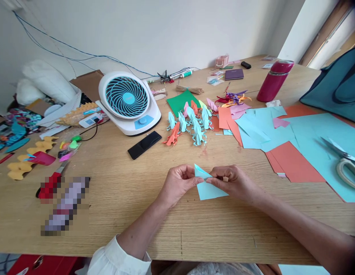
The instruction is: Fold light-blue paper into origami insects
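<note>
Between my two hands is a small sheet of light blue paper (pixel 211 191), its upper part folded over to a point at the top. My left hand (pixel 179 182) pinches the fold at its left side, thumb in front. From the right, my right hand (pixel 233 181) grips the same fold with thumb and fingers, the tips of both thumbs close together. Just beyond the hands stands a group of folded paper figures (pixel 197 131), mostly light blue, with an orange folded figure (pixel 173 134) at the left front.
A white fan (pixel 128 98) stands at the back left, a black phone (pixel 144 145) before it. Light blue and orange sheets (pixel 296 162), with scissors (pixel 347 160), spread to the right. A magenta bottle (pixel 275 81) is behind them. Red-handled scissors (pixel 51 184) lie left.
</note>
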{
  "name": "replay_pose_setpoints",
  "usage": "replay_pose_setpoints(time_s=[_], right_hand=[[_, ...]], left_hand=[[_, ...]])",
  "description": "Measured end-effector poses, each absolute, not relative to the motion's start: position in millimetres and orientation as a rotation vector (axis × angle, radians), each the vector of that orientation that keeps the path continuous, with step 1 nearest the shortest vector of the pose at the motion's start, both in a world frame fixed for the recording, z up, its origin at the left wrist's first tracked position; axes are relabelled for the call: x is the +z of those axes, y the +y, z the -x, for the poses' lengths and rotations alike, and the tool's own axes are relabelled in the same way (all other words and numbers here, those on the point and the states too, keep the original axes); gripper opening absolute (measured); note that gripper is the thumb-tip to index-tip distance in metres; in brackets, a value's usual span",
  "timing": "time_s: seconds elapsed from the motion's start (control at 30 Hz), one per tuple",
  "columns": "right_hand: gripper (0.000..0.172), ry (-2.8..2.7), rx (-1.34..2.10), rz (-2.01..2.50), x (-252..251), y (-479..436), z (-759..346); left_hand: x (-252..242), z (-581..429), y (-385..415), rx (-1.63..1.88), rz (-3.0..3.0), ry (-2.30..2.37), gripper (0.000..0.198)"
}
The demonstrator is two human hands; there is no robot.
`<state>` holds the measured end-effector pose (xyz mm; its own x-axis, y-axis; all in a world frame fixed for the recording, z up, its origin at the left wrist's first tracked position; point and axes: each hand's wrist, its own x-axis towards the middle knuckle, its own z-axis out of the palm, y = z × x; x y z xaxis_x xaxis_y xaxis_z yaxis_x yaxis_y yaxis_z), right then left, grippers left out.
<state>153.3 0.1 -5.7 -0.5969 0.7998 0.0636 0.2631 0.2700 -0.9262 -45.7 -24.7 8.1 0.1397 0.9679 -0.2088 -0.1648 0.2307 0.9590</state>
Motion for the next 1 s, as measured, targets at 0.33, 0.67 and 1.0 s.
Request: replay_pose_setpoints(time_s=[0.33,0.67,1.0], right_hand=[[0.033,-2.003,1.343,0.926,-8.0,0.9,-152.2],[0.036,-1.974,1.355,0.994,-5.9,1.2,-150.5],[0.036,-2.008,1.319,0.994,-6.3,1.0,-152.0]], left_hand=[[6.4,49.0,-24.0,1.010,-0.952,1.065,0.033],[2.0,45.1,-25.6,1.044,-1.019,1.130,0.031],[4.3,45.5,-26.0,1.045,-0.997,1.073,0.030]])
